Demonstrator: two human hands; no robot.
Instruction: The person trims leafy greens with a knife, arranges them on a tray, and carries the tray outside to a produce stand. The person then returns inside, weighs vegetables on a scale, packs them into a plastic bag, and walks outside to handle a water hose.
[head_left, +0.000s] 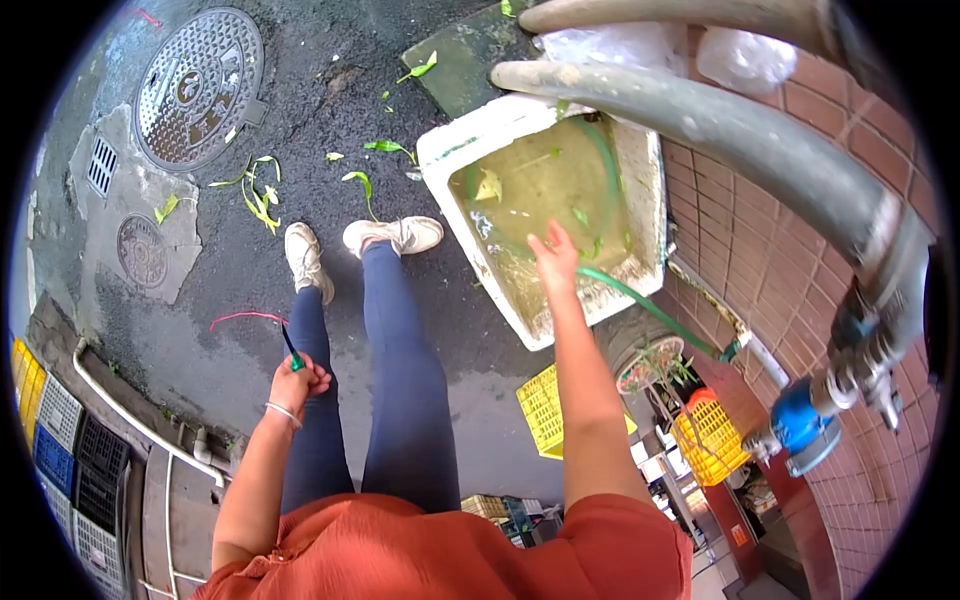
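Note:
My left hand [300, 378] is closed around the green handle of what looks like a small knife [290, 345], its narrow dark blade pointing away from me. A thin red string [245, 316] curves out near the blade tip; whether it touches the blade I cannot tell. My right hand [555, 260] is open, fingers apart, over the near right part of a white foam box [645, 190]. Murky water [535, 195] fills that box, with leaf bits floating in it. Close by my right hand, a green hose [640, 295] runs over the rim into the water.
Thick grey pipes [700, 115] cross above the box beside a tiled wall [800, 230]. A blue valve [803, 420] juts out at right. Yellow baskets [541, 412] stand near my right arm. Green leaves [262, 195] litter the wet ground near a manhole cover [200, 90]. Crates [60, 410] stand at left.

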